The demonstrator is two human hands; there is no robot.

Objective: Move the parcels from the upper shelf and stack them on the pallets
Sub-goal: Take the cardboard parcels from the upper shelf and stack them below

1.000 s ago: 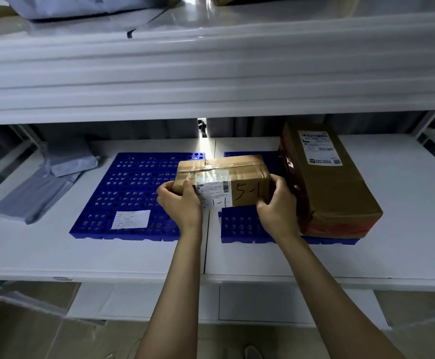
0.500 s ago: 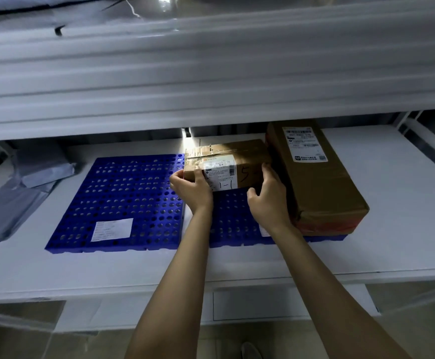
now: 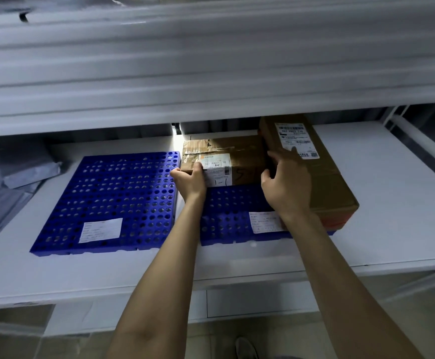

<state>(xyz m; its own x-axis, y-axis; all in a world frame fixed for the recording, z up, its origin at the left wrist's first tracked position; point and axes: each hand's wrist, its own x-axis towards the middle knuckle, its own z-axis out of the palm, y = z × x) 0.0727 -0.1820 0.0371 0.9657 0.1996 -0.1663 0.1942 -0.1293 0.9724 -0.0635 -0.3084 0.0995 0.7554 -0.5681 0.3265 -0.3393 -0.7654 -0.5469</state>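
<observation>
The white upper shelf fills the top of the view, its front edge blurred. Below it, the lower shelf carries two blue perforated pallets side by side, apparently so parcels sit on a raised grid rather than on the bare board. The left pallet holds only a paper label. The right pallet takes the load. Grey mailer bags lie off the pallets at the far left.

The large parcel lies flat along the right pallet's right side, label up. The small parcel sits at the back of the same pallet, its right end against the large one, likely tucked there to keep the front free for more.

The left hand grips the small parcel's near left corner, thumb on top by the label, steadying that end. The right hand is at the seam between the two parcels, thumb at the small parcel's near right edge and fingers spread up over the join. Whether it clasps the box or only nudges it flush cannot be told.
</observation>
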